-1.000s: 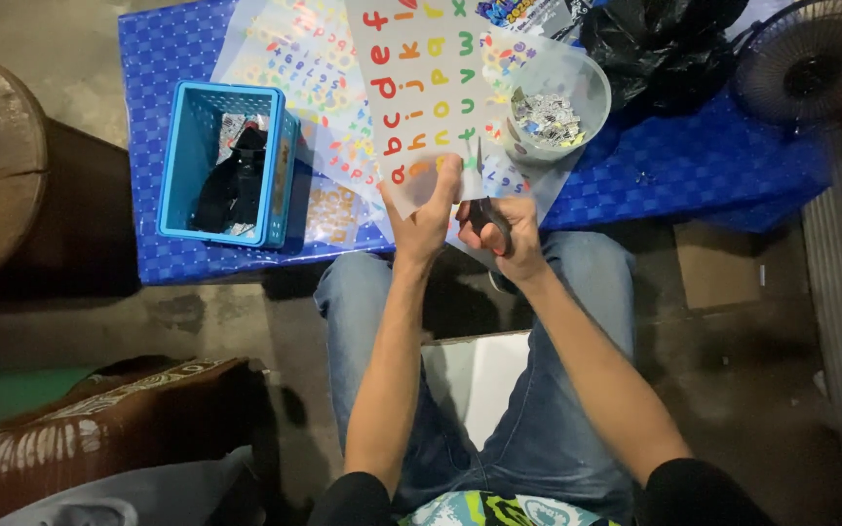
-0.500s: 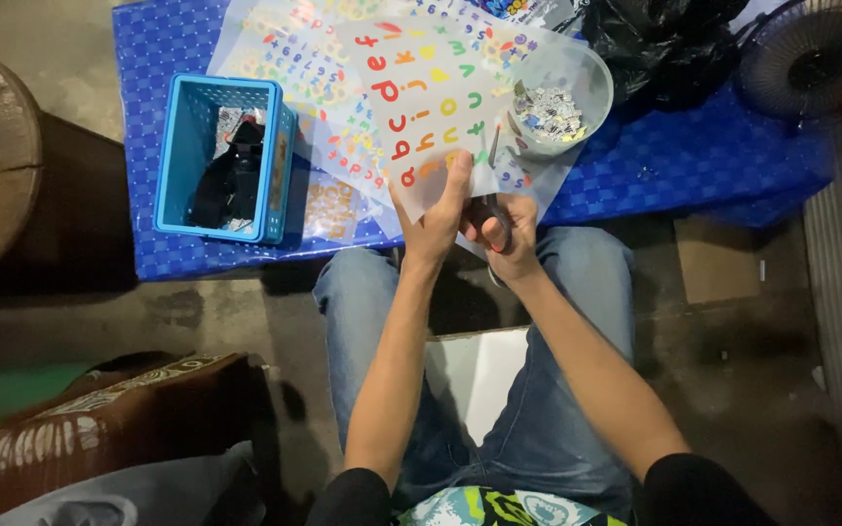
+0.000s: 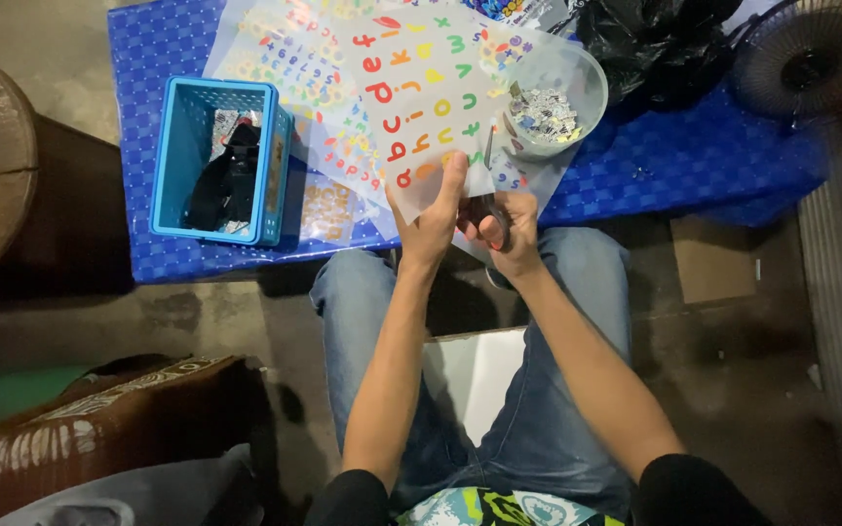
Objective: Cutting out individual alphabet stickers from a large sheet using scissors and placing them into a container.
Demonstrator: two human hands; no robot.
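Note:
My left hand (image 3: pixel 433 216) pinches the near edge of a clear sticker sheet (image 3: pixel 419 107) covered in colourful letters, holding it up over the blue table (image 3: pixel 655 166). My right hand (image 3: pixel 501 222) grips dark-handled scissors (image 3: pixel 492 200), whose blades point up into the sheet's lower right side. Both hands meet just past my knees in blue jeans. Right beside the sheet stands a clear plastic cup (image 3: pixel 553 97) with small shiny cut pieces inside.
A light blue basket (image 3: pixel 179 161) with dark items sits at the table's left. More sticker sheets (image 3: pixel 289 68) lie under the held one. A black bag (image 3: pixel 650 39) and a fan (image 3: pixel 811 58) are at the right. A brown bag (image 3: pixel 99 419) lies on the floor at left.
The sheet has turned and shifted slightly as the scissors work along it. Both hands stay together at the table's near edge.

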